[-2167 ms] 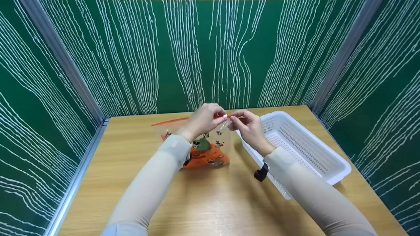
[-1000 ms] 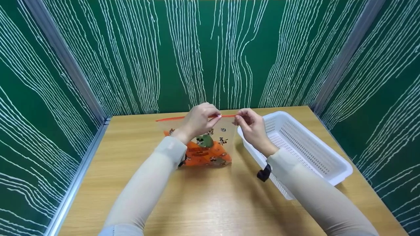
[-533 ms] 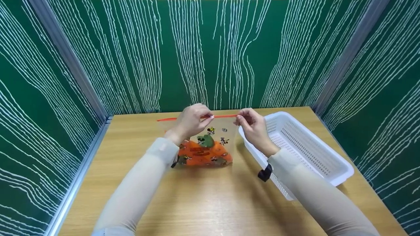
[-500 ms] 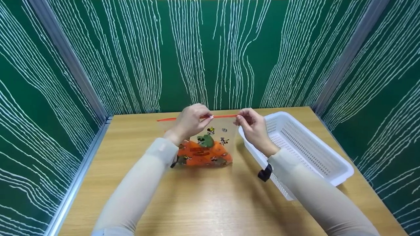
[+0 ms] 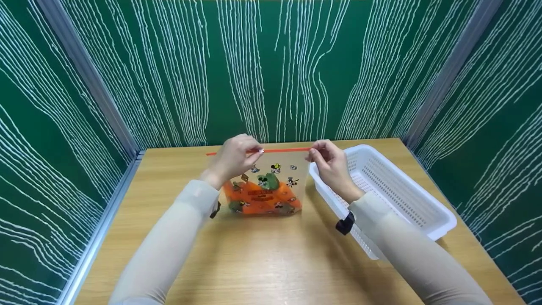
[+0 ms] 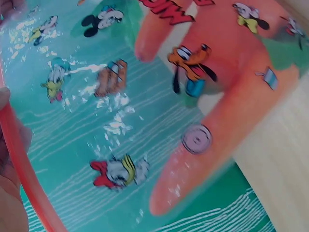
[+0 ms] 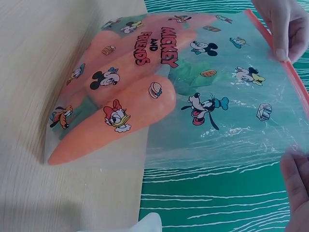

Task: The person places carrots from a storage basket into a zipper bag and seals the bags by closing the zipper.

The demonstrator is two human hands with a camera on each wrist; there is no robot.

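A clear zip bag [image 5: 281,169] printed with cartoon figures stands upright on the table, its orange-red zip [image 5: 288,150] along the top. Inside lie several orange carrots [image 7: 79,150] with green parts; whether they are real or toys I cannot tell. My left hand [image 5: 233,156] pinches the small white slider [image 5: 261,151] left of the zip's middle. At the zip's right end, my right hand [image 5: 332,165] pinches the bag's top corner between thumb and fingers. In the right wrist view the left hand [image 7: 280,26] grips the zip, while the right hand [image 7: 297,186] is partly cut off.
A white perforated plastic basket [image 5: 394,186] stands slanted at the right, beside my right forearm. Wooden table [image 5: 271,262] extends in front of the bag. Green panels with white wavy lines [image 5: 296,72] enclose the back and both sides.
My left hand has slid leftward along the zip with the slider, from beside the right hand. The right hand keeps its pinch and has shifted slightly right. More of the bag's front shows.
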